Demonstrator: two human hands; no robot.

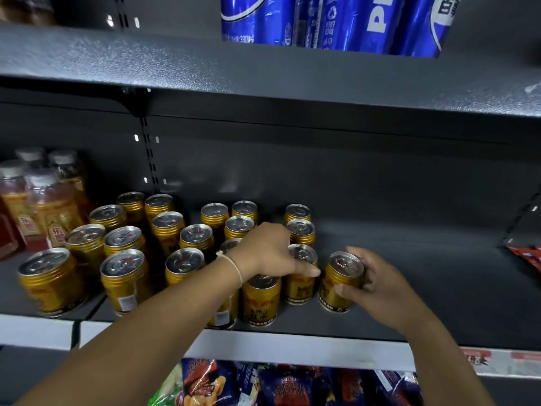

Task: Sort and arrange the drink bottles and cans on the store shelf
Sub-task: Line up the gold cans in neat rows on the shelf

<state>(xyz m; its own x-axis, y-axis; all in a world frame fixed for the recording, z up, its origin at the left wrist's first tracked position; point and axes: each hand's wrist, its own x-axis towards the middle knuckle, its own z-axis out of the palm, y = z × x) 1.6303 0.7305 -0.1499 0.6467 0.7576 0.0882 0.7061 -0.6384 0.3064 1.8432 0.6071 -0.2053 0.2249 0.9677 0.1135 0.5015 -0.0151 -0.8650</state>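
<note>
Several gold drink cans (124, 278) stand in loose rows on the dark grey middle shelf (424, 288). My right hand (380, 285) grips one gold can (339, 281) at the right end of the group; the can leans slightly left. My left hand (269, 253) reaches over the cans, with its fingers and thumb around the top of another gold can (301, 275) just left of it. A further can (260, 300) stands below my left wrist, partly hidden by it.
Amber drink bottles (44, 206) with white caps stand at the shelf's left end. Blue cola cans (336, 22) sit on the shelf above. Snack bags (263, 385) fill the shelf below. A red packet (527, 256) lies at the far right.
</note>
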